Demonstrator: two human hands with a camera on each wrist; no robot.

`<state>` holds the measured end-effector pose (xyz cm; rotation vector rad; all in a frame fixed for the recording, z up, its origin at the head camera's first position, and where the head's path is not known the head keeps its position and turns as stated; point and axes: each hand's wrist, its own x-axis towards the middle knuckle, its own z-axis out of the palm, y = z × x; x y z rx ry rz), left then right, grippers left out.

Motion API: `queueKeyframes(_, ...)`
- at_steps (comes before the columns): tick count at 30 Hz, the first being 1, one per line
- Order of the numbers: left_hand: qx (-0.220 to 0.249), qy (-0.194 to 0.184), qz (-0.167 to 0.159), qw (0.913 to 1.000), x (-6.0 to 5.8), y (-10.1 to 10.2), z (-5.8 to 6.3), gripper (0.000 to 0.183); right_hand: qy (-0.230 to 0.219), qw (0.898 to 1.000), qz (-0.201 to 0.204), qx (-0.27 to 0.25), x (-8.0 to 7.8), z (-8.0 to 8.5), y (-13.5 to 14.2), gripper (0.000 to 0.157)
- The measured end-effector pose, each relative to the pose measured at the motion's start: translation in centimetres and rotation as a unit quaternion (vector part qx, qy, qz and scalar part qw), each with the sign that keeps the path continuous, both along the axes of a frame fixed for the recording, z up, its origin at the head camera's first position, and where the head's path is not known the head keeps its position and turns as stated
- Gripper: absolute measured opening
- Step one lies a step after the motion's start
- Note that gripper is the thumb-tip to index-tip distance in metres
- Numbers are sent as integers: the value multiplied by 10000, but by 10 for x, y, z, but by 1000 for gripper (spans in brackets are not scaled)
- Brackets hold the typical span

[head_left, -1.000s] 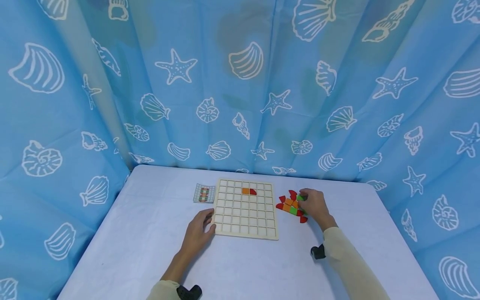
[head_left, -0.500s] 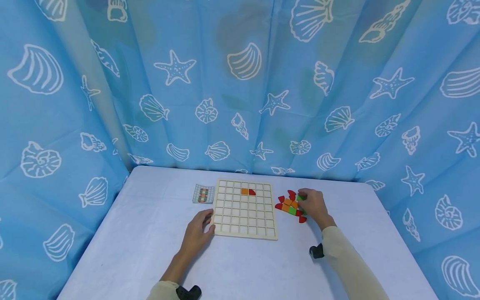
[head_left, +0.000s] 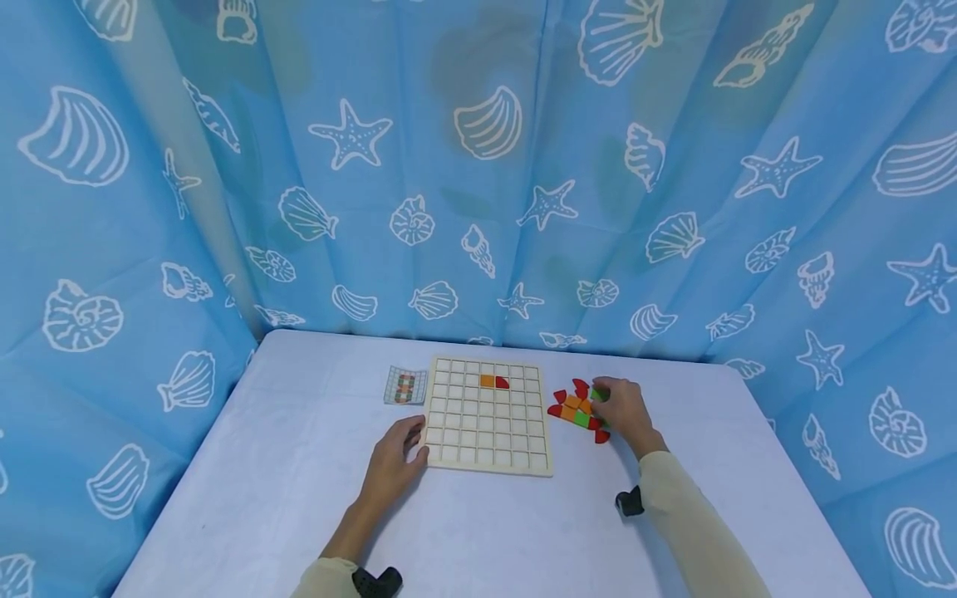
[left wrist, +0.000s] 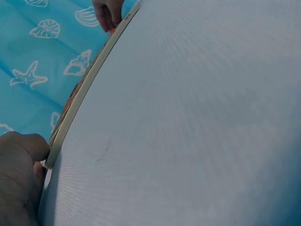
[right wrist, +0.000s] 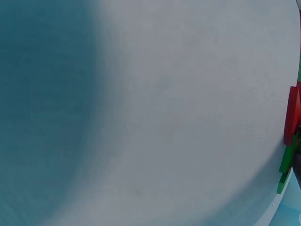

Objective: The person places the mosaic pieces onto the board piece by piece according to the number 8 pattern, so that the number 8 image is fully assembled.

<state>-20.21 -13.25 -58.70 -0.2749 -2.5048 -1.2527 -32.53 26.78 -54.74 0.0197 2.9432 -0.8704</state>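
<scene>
A pale wooden grid board [head_left: 486, 415] lies on the white table, with an orange square tile [head_left: 488, 381] and a red quarter-round tile [head_left: 502, 383] side by side in its upper cells. My left hand [head_left: 393, 462] holds the board by its left edge near the front corner; in the left wrist view the thumb [left wrist: 33, 145] lies against that corner. Right of the board, my right hand [head_left: 624, 410] pinches a green tile [head_left: 596, 394] at the far side of a loose pile. The pile mixes orange tiles [head_left: 571, 402], red ones [head_left: 554, 410] and green ones [head_left: 581, 419]; the hand hides part of it.
Left of the board lies a small pattern card [head_left: 405, 386] printed with a grid and coloured shapes. A blue curtain [head_left: 478, 208] with white shell prints hangs behind and beside the white table [head_left: 299, 415]. Red and green tile edges [right wrist: 290, 117] show in the right wrist view.
Both hands stay almost where they were, the right one with its fingertips on the green tile. The head view has shifted very slightly. The tiles on the board are unchanged.
</scene>
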Motion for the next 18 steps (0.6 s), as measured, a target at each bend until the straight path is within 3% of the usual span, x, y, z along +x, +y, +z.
queueKeyframes(9, 67, 28, -71, 9999, -1, -2, 1, 50, 153, 9998, 32, -101, -1, 3, -6, 55)
queueKeyframes(18, 120, -204, -27, 9997, 2, 0, 3, 50, 861, 9950, 452, -223, 4, 18, -42, 51)
